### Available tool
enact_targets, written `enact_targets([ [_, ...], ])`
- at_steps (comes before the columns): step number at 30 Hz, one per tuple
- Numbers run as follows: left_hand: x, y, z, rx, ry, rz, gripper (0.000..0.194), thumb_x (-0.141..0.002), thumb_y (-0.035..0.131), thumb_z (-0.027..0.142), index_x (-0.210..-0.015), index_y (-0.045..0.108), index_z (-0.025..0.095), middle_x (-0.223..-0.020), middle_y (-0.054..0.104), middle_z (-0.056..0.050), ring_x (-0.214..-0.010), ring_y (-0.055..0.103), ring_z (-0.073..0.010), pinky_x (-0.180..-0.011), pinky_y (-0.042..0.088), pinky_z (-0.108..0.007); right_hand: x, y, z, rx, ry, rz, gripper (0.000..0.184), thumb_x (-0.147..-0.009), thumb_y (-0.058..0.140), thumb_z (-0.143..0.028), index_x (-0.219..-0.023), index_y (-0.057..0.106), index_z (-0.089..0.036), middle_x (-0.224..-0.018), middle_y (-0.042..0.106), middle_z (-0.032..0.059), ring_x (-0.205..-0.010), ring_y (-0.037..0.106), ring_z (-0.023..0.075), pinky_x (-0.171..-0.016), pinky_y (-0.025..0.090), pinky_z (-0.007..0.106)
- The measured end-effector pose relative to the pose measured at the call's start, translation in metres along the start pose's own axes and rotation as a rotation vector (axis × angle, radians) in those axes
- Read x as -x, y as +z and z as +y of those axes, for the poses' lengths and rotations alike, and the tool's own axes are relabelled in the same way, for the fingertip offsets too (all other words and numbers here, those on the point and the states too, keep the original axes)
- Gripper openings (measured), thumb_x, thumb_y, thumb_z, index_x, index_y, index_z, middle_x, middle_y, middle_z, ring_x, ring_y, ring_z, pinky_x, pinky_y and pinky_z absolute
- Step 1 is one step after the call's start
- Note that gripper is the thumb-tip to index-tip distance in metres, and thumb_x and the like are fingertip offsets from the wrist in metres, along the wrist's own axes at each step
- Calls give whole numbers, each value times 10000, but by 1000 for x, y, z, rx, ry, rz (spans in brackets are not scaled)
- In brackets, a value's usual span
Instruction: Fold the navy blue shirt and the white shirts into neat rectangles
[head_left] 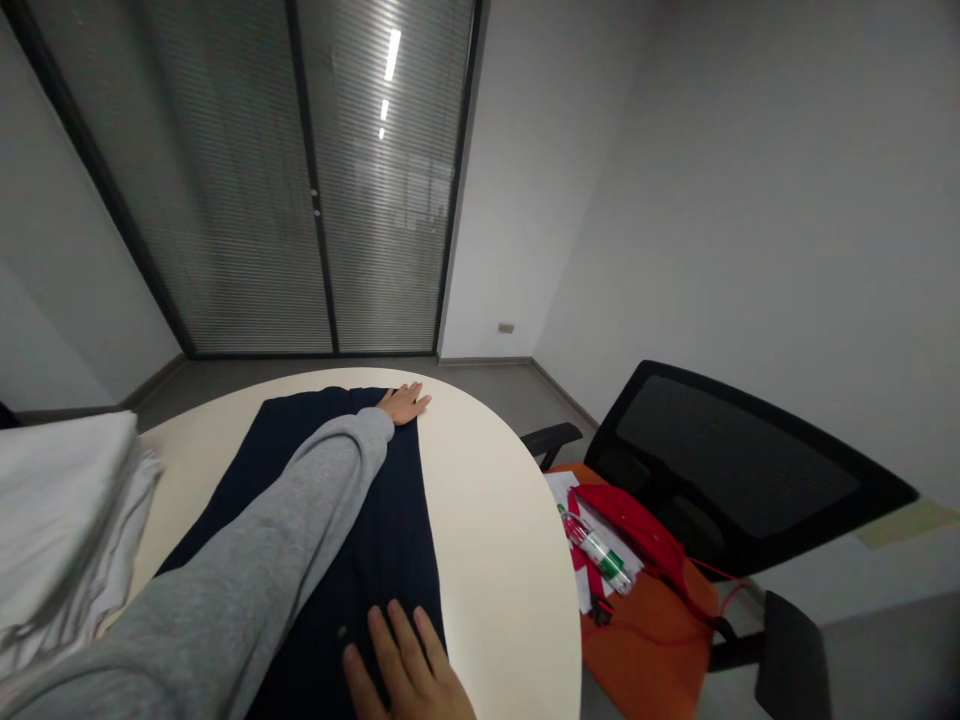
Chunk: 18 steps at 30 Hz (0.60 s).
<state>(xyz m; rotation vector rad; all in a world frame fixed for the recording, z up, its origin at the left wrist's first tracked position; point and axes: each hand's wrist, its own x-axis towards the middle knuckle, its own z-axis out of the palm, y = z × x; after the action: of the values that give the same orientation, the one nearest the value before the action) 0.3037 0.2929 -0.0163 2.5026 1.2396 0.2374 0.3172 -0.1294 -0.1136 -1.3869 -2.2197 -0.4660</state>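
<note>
A dark navy garment (pixel 397 510) lies spread lengthwise across the round table, reaching almost to its far edge. A small round spot, perhaps a button, shows on the cloth near me. With my grey-sleeved arm stretched over the garment, my left hand (pixel 405 403) rests flat at its far right corner, fingers spread partly onto the tabletop. Close to me, my right hand (pixel 412 670) lies with its fingers apart on the cloth by the right edge. The frame's bottom cuts off my right wrist and the near end of the garment.
The cream round table (pixel 495 540) has a stack of folded white cloth (pixel 60 510) on its left. To the right stands an orange-seated office chair (pixel 645 650) holding a red bag (pixel 637 520), papers and a plastic bottle (pixel 600 550). Glass panels with blinds (pixel 225 200) are behind.
</note>
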Motion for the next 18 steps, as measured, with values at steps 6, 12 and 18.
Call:
enact_targets([
  [6,100,-52,28,24,87,38,804,-1008,273,693,-1581,406,145,-1669,376,-119,-1555,312,-258,-1248,260,-371,-27,-84,1,-377,162,-502,807,-954,626,-586,-1636,309,-294,-1717,172,87,-1565,233,371,-1260,292,578],
  [12,301,-64,48,-63,134,-162,605,-1003,421,651,-1491,553,319,-1517,591,-40,-1378,548,-292,-1152,402,-453,-38,-112,-10,-388,207,-537,742,-988,581,-548,-1637,307,-316,-1731,147,25,-1598,151,303,-1311,136,539],
  [18,389,-26,63,-61,87,-148,532,-1051,414,524,-1569,433,402,-1652,424,16,-1477,396,-298,-1169,356,-507,-33,-105,-12,-323,166,-480,755,-1009,545,-492,-1648,277,-192,-1707,254,81,-1590,205,276,-1318,157,495],
])
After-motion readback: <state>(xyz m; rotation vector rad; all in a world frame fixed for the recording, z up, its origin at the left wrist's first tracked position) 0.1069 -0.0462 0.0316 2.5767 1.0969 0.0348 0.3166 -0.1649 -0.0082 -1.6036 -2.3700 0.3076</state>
